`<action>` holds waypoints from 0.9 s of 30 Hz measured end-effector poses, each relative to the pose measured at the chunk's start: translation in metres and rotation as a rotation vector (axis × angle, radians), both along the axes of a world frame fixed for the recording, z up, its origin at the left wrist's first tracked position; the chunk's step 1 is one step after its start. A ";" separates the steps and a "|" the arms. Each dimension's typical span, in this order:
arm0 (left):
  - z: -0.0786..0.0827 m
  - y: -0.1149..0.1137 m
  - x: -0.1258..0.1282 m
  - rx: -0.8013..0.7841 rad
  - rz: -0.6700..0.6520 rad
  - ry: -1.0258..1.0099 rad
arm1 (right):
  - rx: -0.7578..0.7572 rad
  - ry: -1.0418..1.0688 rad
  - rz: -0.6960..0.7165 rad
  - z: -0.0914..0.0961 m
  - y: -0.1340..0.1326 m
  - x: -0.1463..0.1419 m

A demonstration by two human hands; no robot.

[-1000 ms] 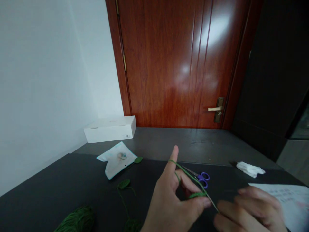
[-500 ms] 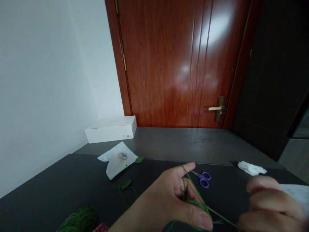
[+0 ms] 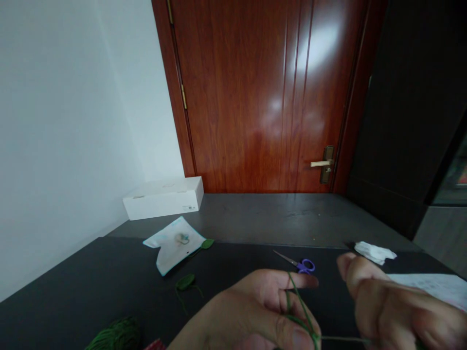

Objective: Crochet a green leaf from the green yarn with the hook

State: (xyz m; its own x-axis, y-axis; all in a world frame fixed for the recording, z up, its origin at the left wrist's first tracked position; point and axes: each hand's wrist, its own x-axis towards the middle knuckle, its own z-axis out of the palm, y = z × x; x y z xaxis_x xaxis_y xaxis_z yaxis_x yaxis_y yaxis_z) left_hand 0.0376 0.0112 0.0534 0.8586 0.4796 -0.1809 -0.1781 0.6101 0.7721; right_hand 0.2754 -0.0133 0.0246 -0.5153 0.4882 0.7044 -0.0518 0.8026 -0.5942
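Beyond the black counter (image 3: 91, 282) stands a long white cardboard box (image 3: 164, 198); its small label cannot be read. The print on the white paper sheet (image 3: 438, 287) at the counter's right is blurred. Your left hand (image 3: 251, 311) is nearly closed, its thumb pinching the thin green yarn strand (image 3: 301, 311) looped over the forefinger. Your right hand (image 3: 397, 311) is curled closed, and what it holds is hidden. The strand runs from the forefinger down toward you, then sideways to the right hand.

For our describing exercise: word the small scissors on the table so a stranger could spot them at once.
Start at the red-brown door, then drop to the far edge of the black table. The scissors lie flat there, just beyond the left hand. They alone have purple handles; their neighbours are white or green.
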 end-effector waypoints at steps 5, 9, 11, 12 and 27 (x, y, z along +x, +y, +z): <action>0.000 -0.003 0.005 0.163 0.173 0.009 | -0.440 0.468 -0.045 -0.006 -0.008 -0.039; 0.003 -0.008 0.007 0.382 0.368 0.121 | -0.640 0.491 -0.039 -0.008 -0.010 -0.052; 0.003 -0.012 0.008 0.462 0.418 0.172 | -0.696 0.500 -0.043 -0.007 -0.009 -0.052; 0.003 -0.014 0.008 0.485 0.442 0.187 | -0.720 0.508 -0.041 -0.007 -0.009 -0.052; 0.013 -0.029 0.016 0.547 0.535 0.236 | -1.003 0.605 0.055 0.002 -0.003 -0.058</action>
State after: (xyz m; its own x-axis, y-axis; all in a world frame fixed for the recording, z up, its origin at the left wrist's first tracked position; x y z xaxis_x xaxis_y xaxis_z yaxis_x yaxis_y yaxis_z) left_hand 0.0534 -0.0174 0.0667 0.4552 0.8889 0.0504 -0.1341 0.0125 0.9909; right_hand 0.2176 -0.0162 0.0265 -0.2660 0.9516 0.1542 -0.5625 -0.0233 -0.8265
